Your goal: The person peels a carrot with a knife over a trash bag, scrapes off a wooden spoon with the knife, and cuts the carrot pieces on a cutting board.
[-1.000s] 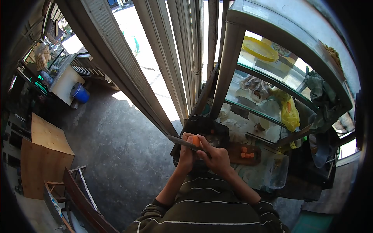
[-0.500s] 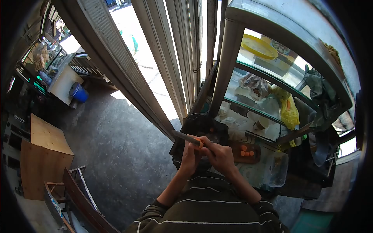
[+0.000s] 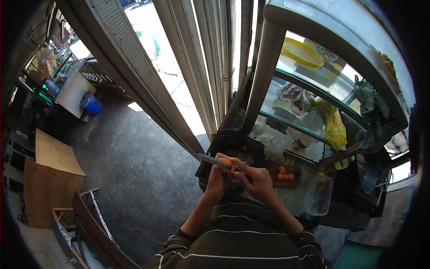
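In the head view, my left hand point(image 3: 217, 183) is closed around an orange carrot point(image 3: 227, 162). My right hand point(image 3: 259, 183) grips a knife, its handle hidden by my fingers. The knife blade point(image 3: 208, 159) points up and left and lies against the carrot. Both hands meet in front of my chest, above a black plastic bag point(image 3: 224, 140) that has some orange bits inside. Right of my right hand, several cut carrot pieces point(image 3: 281, 170) sit on a brown cutting board point(image 3: 293, 183).
A clear plastic container point(image 3: 320, 204) stands right of the board. Behind it rises a glass display case point(image 3: 274, 67) holding a yellow plastic bag point(image 3: 333, 130) and a yellow basin point(image 3: 299, 53). Metal shutter posts point(image 3: 188, 67) stand ahead. A blue bucket point(image 3: 91, 106) is at far left.
The wrists have shifted slightly, and my right hand is a little lower and further right. More of the carrot shows above the blade. Both hands keep their hold.
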### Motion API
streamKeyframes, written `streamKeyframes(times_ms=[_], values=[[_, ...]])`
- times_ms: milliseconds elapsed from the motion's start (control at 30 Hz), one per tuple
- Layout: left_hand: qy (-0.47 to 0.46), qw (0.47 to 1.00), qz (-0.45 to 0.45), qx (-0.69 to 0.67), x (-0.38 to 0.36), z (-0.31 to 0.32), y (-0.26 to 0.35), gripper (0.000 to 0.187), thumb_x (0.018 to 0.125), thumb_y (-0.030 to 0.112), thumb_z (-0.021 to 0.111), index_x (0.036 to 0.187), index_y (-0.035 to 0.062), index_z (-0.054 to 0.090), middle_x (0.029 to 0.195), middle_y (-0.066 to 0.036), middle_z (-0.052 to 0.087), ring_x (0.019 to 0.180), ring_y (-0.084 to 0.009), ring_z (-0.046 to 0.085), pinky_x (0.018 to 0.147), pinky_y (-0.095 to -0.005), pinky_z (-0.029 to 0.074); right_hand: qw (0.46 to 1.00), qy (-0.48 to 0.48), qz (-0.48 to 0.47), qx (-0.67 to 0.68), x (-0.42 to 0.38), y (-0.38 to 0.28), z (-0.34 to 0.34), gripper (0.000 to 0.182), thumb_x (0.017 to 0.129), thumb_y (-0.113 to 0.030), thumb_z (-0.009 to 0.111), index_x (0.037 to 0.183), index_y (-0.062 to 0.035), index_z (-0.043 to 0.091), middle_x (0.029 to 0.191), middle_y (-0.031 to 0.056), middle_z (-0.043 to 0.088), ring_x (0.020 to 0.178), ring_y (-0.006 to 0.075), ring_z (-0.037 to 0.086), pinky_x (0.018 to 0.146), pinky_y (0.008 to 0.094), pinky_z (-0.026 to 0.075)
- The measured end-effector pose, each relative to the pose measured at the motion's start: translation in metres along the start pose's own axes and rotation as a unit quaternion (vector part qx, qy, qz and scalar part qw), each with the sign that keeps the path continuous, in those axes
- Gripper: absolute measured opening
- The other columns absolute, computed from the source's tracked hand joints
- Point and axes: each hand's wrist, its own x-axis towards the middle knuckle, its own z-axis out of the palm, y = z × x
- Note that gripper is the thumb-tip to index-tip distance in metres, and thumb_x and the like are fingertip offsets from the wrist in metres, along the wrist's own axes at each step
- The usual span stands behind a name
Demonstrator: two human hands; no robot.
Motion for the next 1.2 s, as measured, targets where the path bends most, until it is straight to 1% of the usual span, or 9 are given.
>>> streamKeyframes(times_ms=[67,300,400,467,500,567,733,1100,1200], values=[[0.012,1.000,0.000,0.003,0.000,0.005,0.001,0.025,0.092,0.031,0.032,0.097,0.0076,0.039,0.091,-0.007,0.046,0.079,-0.0134,0.052,0.070,-0.0270,0.047,0.998,0.057,-0.040,-0.007,-0.002,0.005,0.005,0.039,0.085,-0.026,0.053,0.124,-0.0236,0.049,0.065,0.0147,0.058,0.056,0.0289,0.059,0.051,0.0346,0.043],[0.045,0.997,0.011,0.054,0.002,-0.012,-0.001,0.022,0.091,0.029,0.033,0.098,0.0089,0.038,0.089,-0.006,0.045,0.073,-0.0107,0.050,0.061,-0.0219,0.044,0.996,-0.002,0.046,0.076,0.004,0.004,0.012,0.035,0.085,-0.023,0.054,0.119,-0.0209,0.054,0.071,0.0158,0.059,0.060,0.0280,0.061,0.054,0.0308,0.046],[0.082,0.992,0.022,0.098,0.004,-0.010,-0.003,0.023,0.091,0.032,0.034,0.098,0.0107,0.039,0.090,-0.004,0.045,0.071,-0.0091,0.048,0.056,-0.0204,0.041,0.992,0.060,-0.007,0.106,0.008,0.016,0.027,0.033,0.086,-0.023,0.053,0.118,-0.0140,0.054,0.072,0.0117,0.062,0.057,0.0244,0.061,0.056,0.0289,0.046],[0.084,0.995,0.005,0.047,0.003,-0.006,0.003,0.024,0.091,0.034,0.034,0.098,0.0116,0.040,0.083,-0.003,0.045,0.068,-0.0093,0.047,0.058,-0.0220,0.041,0.957,0.017,0.028,0.289,0.012,0.020,0.031,0.035,0.091,-0.021,0.048,0.123,-0.0085,0.050,0.058,0.0012,0.050,0.049,0.0033,0.041,0.046,0.0184,0.033],[0.086,0.996,-0.014,-0.004,0.002,-0.005,0.005,0.025,0.090,0.036,0.034,0.097,0.0124,0.040,0.077,-0.002,0.044,0.065,-0.0095,0.045,0.059,-0.0235,0.040,0.957,0.015,0.028,0.290,0.013,0.021,0.030,0.035,0.091,-0.021,0.048,0.123,-0.0085,0.050,0.058,0.0012,0.050,0.049,0.0033,0.041,0.046,0.0184,0.033],[0.062,0.990,-0.051,-0.112,0.003,-0.013,0.003,0.026,0.090,0.038,0.034,0.096,0.0131,0.042,0.069,-0.001,0.041,0.062,-0.0101,0.041,0.059,-0.0250,0.037,0.855,-0.077,0.159,0.488,0.019,0.025,0.023,0.039,0.093,-0.027,0.041,0.128,-0.0095,0.043,0.057,-0.0047,0.043,0.047,0.0029,0.038,0.043,0.0161,0.032],[-0.069,0.916,-0.130,-0.373,0.005,-0.029,-0.002,0.034,0.089,0.041,0.034,0.096,0.0118,0.048,0.055,0.001,0.027,0.055,-0.0124,0.027,0.059,-0.0267,0.028,0.851,-0.046,0.247,0.460,0.021,0.034,0.030,0.043,0.094,-0.032,0.039,0.131,-0.0104,0.039,0.058,-0.0048,0.038,0.047,0.0026,0.036,0.041,0.0167,0.031],[-0.033,0.928,-0.147,-0.341,0.001,-0.019,-0.002,0.039,0.089,0.043,0.032,0.098,0.0096,0.050,0.058,0.000,0.032,0.062,-0.0126,0.031,0.062,-0.0266,0.029,0.929,0.003,0.185,0.320,0.008,0.047,0.034,0.036,0.094,-0.023,0.041,0.129,-0.0168,0.042,0.059,-0.0026,0.041,0.050,0.0027,0.039,0.045,0.0167,0.033],[-0.083,0.908,-0.145,-0.384,-0.002,-0.020,-0.009,0.038,0.088,0.043,0.033,0.098,0.0095,0.048,0.057,0.002,0.032,0.062,-0.0124,0.031,0.064,-0.0269,0.029,0.970,0.016,0.118,0.210,0.004,0.054,0.044,0.037,0.093,-0.018,0.042,0.129,-0.0142,0.042,0.067,0.0028,0.055,0.060,0.0078,0.053,0.055,0.0218,0.042]])
